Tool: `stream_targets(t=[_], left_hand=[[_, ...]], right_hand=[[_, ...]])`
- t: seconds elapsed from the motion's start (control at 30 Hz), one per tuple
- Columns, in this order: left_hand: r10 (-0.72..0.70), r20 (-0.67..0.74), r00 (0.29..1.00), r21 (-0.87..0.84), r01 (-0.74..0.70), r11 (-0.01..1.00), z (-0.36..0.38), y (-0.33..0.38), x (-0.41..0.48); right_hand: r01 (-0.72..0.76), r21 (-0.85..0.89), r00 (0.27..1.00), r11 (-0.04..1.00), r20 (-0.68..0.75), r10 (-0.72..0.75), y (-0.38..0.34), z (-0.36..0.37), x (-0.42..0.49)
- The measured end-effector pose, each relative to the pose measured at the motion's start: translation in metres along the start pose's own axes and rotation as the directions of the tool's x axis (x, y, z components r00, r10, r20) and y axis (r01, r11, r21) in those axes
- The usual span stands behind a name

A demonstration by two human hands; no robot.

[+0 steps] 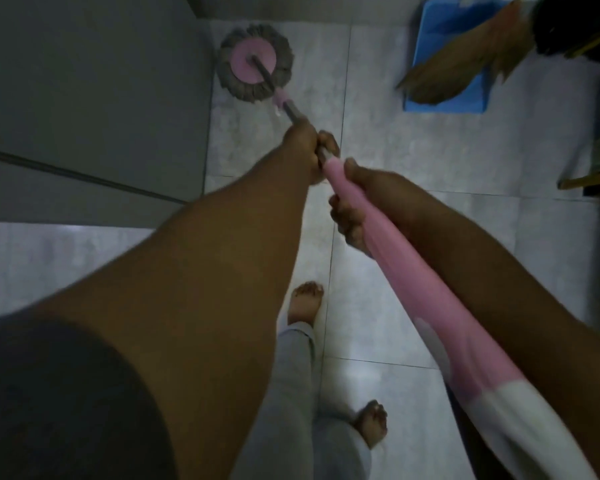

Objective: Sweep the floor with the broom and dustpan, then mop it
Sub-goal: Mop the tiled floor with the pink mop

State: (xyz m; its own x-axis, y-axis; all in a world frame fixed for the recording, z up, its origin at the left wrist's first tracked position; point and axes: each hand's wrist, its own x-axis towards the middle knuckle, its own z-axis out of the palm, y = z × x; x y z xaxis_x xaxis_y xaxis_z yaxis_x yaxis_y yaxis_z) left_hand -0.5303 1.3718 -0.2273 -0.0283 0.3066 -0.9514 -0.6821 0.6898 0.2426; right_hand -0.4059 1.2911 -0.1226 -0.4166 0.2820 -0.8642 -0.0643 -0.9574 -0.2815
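i see my left hand point(305, 147) curled tight round the grey shaft of the mop handle point(413, 289), and my right hand point(361, 202) wrapped round its pink grip just behind. the mop head point(255, 62) lies flat on the tiled floor point(413, 150) at 11 o'clock, beside a grey panel point(101, 81). the broom point(465, 64) rests across the blue dustpan point(437, 46) at 1 o'clock.

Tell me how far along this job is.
Sweeping looks done: the broom lies aside on the dustpan. Mopping is in hand: left hand and right hand grip the mop, head on the floor. How much floor remains unmopped cannot be told.
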Motion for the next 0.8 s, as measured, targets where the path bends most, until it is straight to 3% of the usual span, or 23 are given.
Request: stream_targets(t=[0.17, 0.33, 0.6, 0.8], left_hand=[[0.016, 0.045, 0.999, -0.086, -0.013, 0.996, 0.01, 0.004, 0.01], [-0.021, 0.018, 1.0, 0.016, 0.021, 1.0, 0.018, -0.06, -0.005], [-0.035, 0.011, 0.999, 0.209, 0.031, 0.977, 0.006, -0.262, -0.079], [-0.207, -0.006, 0.978, 0.206, 0.204, 0.957, -0.027, -0.424, -0.168]], right_hand=[[0.021, 0.056, 0.999, 0.998, 0.031, -0.022, -0.008, -0.009, 0.009], [0.006, 0.12, 0.998, 0.993, 0.069, -0.015, 0.037, -0.053, -0.025], [-0.083, 0.248, 0.996, 0.965, -0.024, 0.091, 0.197, -0.14, -0.145], [-0.207, 0.349, 0.975, 0.914, -0.007, 0.224, 0.319, -0.184, -0.277]])
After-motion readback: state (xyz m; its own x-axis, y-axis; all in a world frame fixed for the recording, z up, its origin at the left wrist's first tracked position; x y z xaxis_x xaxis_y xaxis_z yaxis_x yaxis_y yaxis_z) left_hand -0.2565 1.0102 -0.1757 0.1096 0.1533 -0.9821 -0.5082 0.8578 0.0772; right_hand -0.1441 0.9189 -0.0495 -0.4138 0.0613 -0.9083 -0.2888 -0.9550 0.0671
